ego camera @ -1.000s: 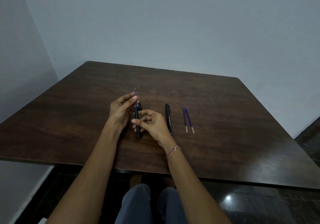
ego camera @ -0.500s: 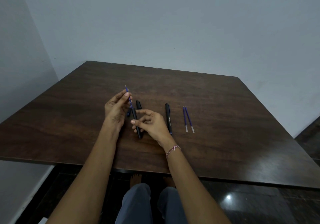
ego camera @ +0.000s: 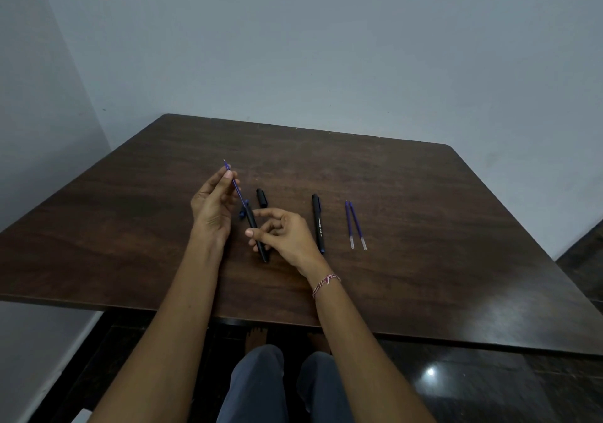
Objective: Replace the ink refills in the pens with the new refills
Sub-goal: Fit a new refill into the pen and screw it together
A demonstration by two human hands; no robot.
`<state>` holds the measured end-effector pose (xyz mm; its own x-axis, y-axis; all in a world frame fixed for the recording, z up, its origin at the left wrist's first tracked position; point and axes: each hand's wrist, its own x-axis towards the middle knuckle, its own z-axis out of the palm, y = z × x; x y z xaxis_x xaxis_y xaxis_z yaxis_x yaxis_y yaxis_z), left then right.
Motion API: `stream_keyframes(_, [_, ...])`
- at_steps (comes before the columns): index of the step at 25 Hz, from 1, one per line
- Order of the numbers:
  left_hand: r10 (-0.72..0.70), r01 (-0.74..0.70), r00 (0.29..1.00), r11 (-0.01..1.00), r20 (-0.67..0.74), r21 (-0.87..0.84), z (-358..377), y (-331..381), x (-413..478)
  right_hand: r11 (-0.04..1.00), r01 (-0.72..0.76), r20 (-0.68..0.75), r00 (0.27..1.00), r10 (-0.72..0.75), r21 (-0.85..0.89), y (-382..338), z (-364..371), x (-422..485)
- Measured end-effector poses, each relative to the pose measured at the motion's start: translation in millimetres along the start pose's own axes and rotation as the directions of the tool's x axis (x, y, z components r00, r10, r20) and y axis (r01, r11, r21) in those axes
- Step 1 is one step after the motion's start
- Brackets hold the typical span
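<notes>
My left hand (ego camera: 213, 207) pinches a thin blue refill (ego camera: 235, 185) near its tip; the refill slants down into the open end of a black pen barrel (ego camera: 257, 235). My right hand (ego camera: 287, 236) grips that barrel around its middle, just above the table. A small blue piece (ego camera: 244, 212) lies by the barrel's mouth, and a black cap (ego camera: 261, 198) lies just beyond. A second black pen (ego camera: 318, 223), whole, lies to the right of my right hand. Two blue refills (ego camera: 355, 225) lie side by side further right.
Everything sits on a dark brown wooden table (ego camera: 424, 210) set against a pale wall. The table's near edge is just past my knees (ego camera: 284, 386), and a glossy dark floor shows below it.
My left hand has drawn the blue refill up and to the left, so more of it shows outside the barrel. My right hand has stayed on the barrel.
</notes>
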<state>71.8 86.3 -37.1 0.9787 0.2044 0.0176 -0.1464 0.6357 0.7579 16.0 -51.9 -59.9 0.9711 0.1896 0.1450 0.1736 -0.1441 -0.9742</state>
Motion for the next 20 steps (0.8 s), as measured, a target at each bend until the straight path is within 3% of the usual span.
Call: stream_keyframes(20, [0.048,-0.075,0.993,0.961,-0.104,-0.268,-10.1,3.6,5.6,1.000,-0.021,0.031,0.999,0.021,-0.001,1.6,-0.6,0.5])
